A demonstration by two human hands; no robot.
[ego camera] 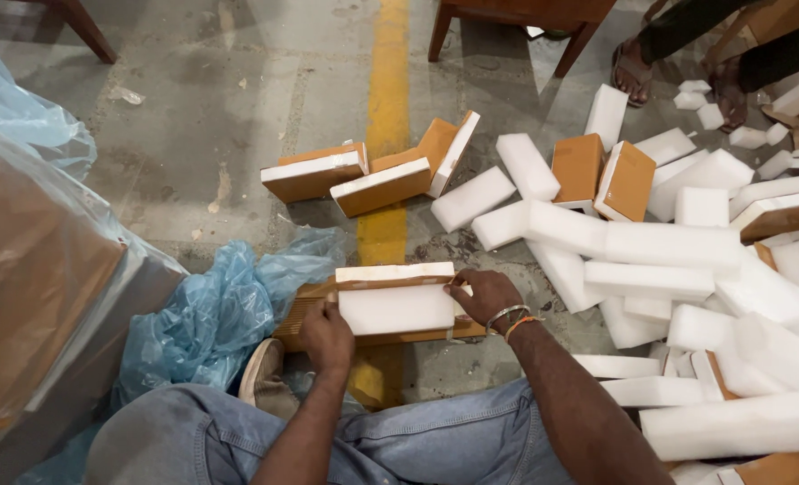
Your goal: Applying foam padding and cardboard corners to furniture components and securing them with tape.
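Grey concrete floor, stained and crossed by a yellow painted line, is being used as the work surface by a person seated on it in light blue jeans. A white foam block is being held at the middle of the view, just in front of the knees, laid against a flat brown cardboard piece that is partly wrapped around it. The left hand is being kept closed around the block's left end, with the thumb on top of the foam. The right hand is being pressed against the block's right end, fingers curled over its edge; bangles are being worn on that wrist. Crumpled blue plastic sheeting is lying just left of the block, beside a large plastic-covered bundle. Farther out on the floor, three brown-wrapped blocks are lying near one another across the yellow line. A loose heap of bare white foam blocks is spread to the right, with two more wrapped ones among them. Another person's sandalled feet are being seen at the top right, near wooden furniture legs.
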